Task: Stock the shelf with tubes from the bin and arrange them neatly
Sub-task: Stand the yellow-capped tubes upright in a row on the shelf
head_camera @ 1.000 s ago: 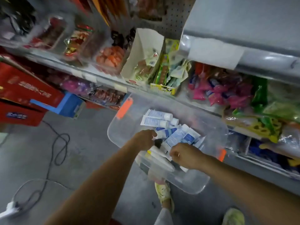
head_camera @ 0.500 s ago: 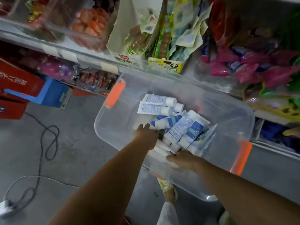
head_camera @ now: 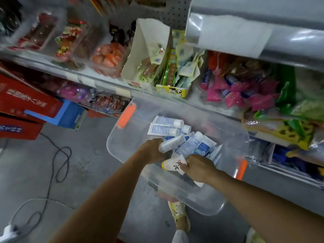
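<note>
Both hands are reaching into the clear bin. The left hand is curling around a white tube sticking out to its right. The right hand is pinching a yellow-capped tube poking out to its left. The other tubes are lying just beyond both hands.

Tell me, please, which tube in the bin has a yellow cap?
The cream tube held by the right hand; it bears dark lettering, while the others are blue and white with white caps.
</note>
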The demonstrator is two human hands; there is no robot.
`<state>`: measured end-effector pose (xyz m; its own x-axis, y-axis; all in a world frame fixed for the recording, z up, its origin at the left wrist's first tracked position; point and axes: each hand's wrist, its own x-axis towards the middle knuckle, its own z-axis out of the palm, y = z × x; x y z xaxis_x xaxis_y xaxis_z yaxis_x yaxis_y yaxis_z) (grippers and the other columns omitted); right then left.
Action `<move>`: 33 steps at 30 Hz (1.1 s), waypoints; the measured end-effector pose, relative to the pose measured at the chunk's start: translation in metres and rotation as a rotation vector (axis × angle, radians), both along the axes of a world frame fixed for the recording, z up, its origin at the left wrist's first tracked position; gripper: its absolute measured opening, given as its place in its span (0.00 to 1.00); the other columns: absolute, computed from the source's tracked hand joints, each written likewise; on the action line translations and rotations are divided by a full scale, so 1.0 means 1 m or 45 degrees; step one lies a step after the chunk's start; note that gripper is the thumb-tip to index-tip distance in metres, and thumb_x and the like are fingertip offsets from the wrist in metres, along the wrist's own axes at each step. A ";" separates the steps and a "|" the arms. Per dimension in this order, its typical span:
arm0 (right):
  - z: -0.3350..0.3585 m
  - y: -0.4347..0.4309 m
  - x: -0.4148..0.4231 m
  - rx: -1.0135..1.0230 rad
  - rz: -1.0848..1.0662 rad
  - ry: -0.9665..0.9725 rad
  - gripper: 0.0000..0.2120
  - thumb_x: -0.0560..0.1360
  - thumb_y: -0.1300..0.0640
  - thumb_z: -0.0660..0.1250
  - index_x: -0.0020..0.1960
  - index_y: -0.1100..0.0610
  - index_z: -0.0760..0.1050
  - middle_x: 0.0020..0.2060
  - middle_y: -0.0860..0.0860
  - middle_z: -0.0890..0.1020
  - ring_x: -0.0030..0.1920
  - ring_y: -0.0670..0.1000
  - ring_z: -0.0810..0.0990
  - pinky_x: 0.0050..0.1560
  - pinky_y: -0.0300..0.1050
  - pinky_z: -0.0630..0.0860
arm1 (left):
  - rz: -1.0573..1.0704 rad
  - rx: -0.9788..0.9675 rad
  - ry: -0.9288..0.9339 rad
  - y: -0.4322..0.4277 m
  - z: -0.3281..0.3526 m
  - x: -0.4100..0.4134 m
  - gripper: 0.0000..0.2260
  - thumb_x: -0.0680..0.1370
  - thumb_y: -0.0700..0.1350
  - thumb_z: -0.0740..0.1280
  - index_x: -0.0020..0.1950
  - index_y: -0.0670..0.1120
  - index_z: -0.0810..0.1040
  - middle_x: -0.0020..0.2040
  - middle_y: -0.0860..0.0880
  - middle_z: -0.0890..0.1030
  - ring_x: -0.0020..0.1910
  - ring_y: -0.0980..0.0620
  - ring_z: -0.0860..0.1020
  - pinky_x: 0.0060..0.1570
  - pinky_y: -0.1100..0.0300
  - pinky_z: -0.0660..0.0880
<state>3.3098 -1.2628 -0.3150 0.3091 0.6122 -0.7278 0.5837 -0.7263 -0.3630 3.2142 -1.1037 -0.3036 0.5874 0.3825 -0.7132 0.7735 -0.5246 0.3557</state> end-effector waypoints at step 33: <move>0.462 -0.336 0.193 1.398 -0.760 0.212 0.07 0.74 0.59 0.71 0.49 0.61 0.78 0.39 0.54 0.84 0.35 0.48 0.79 0.32 0.42 0.75 | 0.458 -0.545 -1.485 -0.381 0.418 0.196 0.17 0.66 0.40 0.77 0.54 0.41 0.82 0.50 0.44 0.85 0.49 0.48 0.84 0.48 0.53 0.80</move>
<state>3.5026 -1.5985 0.1474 0.6992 0.7147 0.0180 0.1582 -0.1301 -0.9788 3.4097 -1.4843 0.1148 0.8542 0.5181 0.0436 -0.0326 -0.0302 0.9990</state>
